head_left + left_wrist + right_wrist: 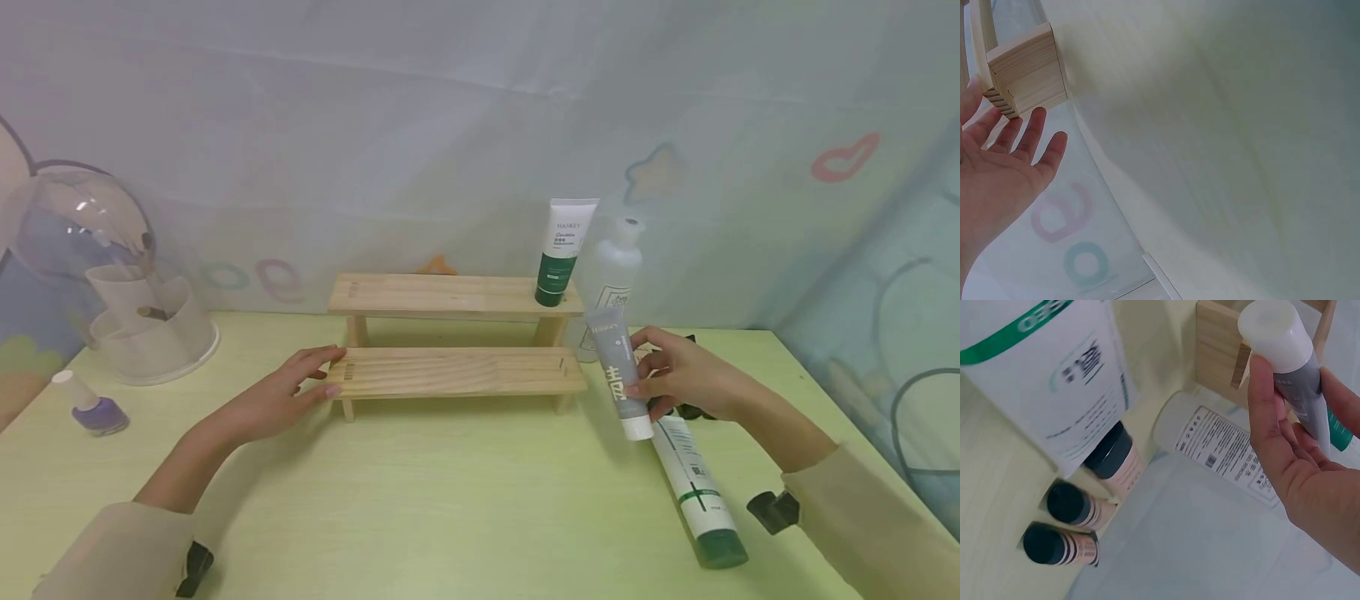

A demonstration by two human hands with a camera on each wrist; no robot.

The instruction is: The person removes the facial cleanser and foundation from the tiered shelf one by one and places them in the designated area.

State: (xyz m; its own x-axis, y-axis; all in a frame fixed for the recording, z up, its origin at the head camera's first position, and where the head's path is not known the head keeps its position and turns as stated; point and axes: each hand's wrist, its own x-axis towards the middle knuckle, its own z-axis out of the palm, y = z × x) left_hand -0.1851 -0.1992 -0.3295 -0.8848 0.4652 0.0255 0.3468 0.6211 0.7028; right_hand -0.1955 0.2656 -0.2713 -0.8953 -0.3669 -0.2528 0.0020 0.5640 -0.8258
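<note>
My left hand (288, 387) holds the left end of a two-step wooden shelf (457, 372), thumb by the front edge and fingertips at the end of the lower step. In the left wrist view, its outer fingers spread free of the wood (1029, 59). Between thumb and fingers of my right hand (686, 375) is a grey squeeze tube (617, 358) with a white cap, tilted, cap downward, just right of the shelf. On the upper step's right end stands a white and green tube (562, 250). Another white tube with a green cap (693, 483) lies below the right hand.
Behind the grey tube stands a white bottle (617, 267) with a label. Several small dark-capped bottles (1069, 503) appear in the right wrist view. At far left are purple nail polish (97, 408) and a white organizer (161, 333) under a clear dome. A patterned cloth hangs behind.
</note>
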